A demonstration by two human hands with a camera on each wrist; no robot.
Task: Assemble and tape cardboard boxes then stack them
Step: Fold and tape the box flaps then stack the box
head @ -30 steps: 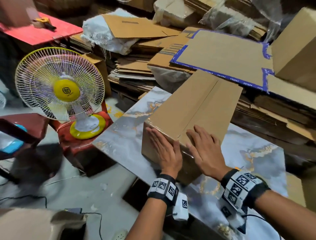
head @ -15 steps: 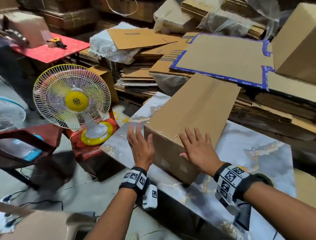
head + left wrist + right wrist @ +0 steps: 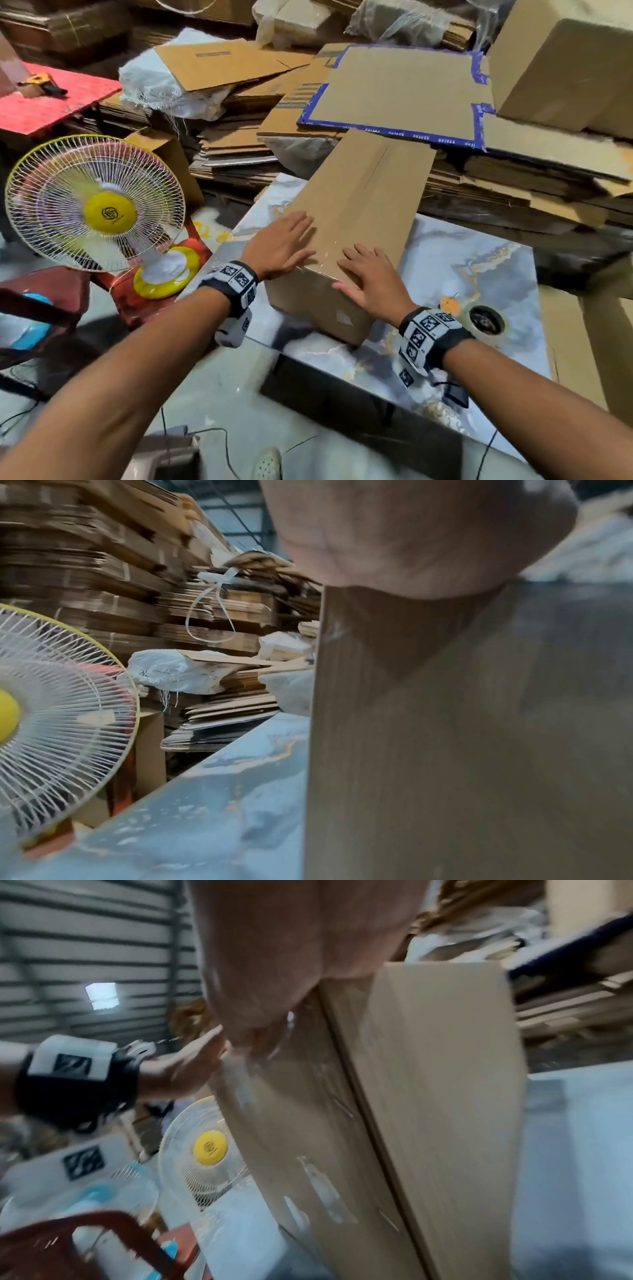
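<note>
Head view. Closed cardboard box (image 3: pixel 356 219), long, lying aslant on the marble-patterned table (image 3: pixel 479 274); its near end reaches almost to the table's front edge, its far end reaches the stacked flat cardboard (image 3: pixel 513 178) behind. Left hand (image 3: pixel 279 245): fingers straight, flat on the box top at the near left edge, gripping nothing. Right hand (image 3: pixel 371 281): fingers spread flat over the near end of the top, thumb at the front edge, gripping nothing. Glossy tape shows along the seam between the hands. Tape roll (image 3: pixel 486 320) on the table near the right edge, just beyond the right wrist. Bare tabletop lies right of the box. Fan (image 3: pixel 96 202) stands off the table's left edge on a red stool (image 3: pixel 137 301). A blue-edged sheet (image 3: pixel 397 92) and an assembled box (image 3: pixel 565 68) rest on the piles behind.

Left wrist view. Palm (image 3: pixel 421 528) pressed on the box's top edge; box side (image 3: pixel 445 723) fills the right half. Table edge, fan and bundled cardboard at left.

Right wrist view. Blurred. Right palm (image 3: pixel 274 947) on the box; tape wrinkles on the end face.
</note>
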